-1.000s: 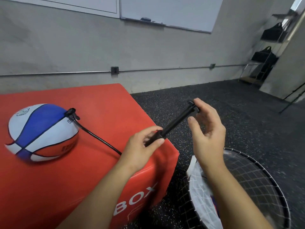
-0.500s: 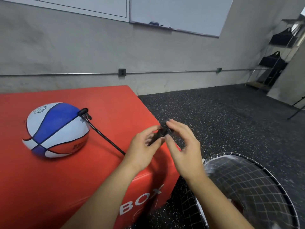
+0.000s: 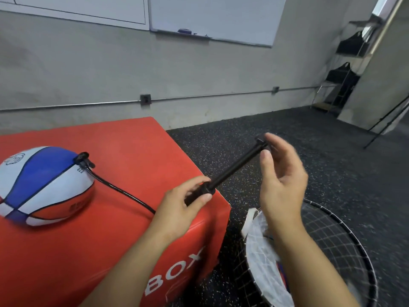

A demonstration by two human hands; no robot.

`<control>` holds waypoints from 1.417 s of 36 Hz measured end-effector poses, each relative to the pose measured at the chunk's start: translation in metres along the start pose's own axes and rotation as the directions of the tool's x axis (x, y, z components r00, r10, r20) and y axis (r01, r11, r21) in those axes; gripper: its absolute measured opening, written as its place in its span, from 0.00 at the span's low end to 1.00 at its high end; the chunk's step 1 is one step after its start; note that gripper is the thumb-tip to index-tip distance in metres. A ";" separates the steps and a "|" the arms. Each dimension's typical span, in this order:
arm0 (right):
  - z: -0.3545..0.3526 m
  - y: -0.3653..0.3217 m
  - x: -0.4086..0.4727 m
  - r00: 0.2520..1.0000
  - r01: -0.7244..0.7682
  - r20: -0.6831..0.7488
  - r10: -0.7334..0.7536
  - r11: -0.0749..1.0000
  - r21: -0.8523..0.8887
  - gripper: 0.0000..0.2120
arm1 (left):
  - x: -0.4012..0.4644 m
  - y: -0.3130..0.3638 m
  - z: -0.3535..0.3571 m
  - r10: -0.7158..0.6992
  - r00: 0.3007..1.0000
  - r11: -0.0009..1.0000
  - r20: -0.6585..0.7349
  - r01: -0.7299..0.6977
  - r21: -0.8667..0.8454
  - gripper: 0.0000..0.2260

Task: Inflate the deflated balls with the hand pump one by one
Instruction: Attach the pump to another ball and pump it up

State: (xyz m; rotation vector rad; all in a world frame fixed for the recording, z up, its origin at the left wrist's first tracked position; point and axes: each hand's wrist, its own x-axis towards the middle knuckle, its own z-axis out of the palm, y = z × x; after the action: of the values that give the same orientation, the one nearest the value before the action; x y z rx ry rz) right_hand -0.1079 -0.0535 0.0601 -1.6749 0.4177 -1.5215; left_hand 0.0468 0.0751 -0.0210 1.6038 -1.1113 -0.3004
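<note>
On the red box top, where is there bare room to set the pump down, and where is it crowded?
Bare red top lies behind and right of the ball, out to the red box's far corner, and along the near edge below the ball. It is crowded from the ball's valve along the hose to the left hand on the pump; the right hand holds the handle off the box.

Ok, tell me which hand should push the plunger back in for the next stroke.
The right hand. It already holds the handle end of the extended plunger rod, in line with the stroke. The left hand grips the pump barrel and should probably just steady it, with the hose running to the ball.
</note>
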 end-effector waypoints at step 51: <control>0.027 0.000 -0.019 0.994 0.090 0.067 -0.083 0.991 -0.095 0.13 | -0.003 0.003 -0.011 -0.009 1.000 0.995 -0.017 0.007 -0.096 0.14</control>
State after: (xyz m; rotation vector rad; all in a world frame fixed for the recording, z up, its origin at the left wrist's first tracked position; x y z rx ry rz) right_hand -0.0866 -0.0303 0.0491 -1.8341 0.3963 -1.5274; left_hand 0.0514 0.0848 -0.0153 1.5237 -1.0616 -0.3394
